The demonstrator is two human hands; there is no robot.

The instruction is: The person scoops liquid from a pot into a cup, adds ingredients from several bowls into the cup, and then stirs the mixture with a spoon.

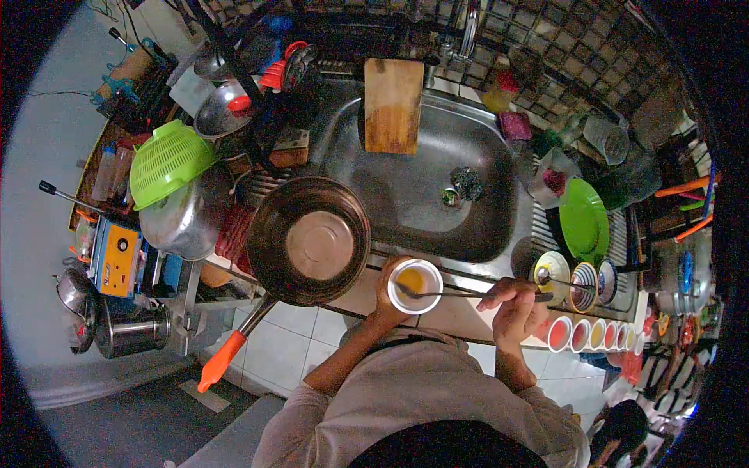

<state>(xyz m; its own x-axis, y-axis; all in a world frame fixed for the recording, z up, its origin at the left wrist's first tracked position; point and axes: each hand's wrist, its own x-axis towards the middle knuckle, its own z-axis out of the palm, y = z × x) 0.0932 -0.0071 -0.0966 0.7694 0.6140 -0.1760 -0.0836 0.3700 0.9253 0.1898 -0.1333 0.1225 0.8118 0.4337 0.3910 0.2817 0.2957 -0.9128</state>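
My left hand (385, 290) is wrapped around the side of a white cup (435, 282) with some yellow liquid (410, 279) in it. The cup is held in front of my body, by the counter's front edge. Across it runs a long-handled dark spoon (460, 294), its tip inside the cup at the left. The spoon's handle is gripped in the fingers of my right hand (511, 310), to the right of the cup. Close to my right hand stands a row of several small cups (559, 334) with red, yellow and orange contents.
A large pan (269, 234) with an orange handle (222, 360) sits left of the cup. Behind is a metal sink (390, 222) with a scrubber (466, 184) in it and a wooden board (394, 101) across its far edge. A green plate (583, 218) and bowls (552, 269) stand right.
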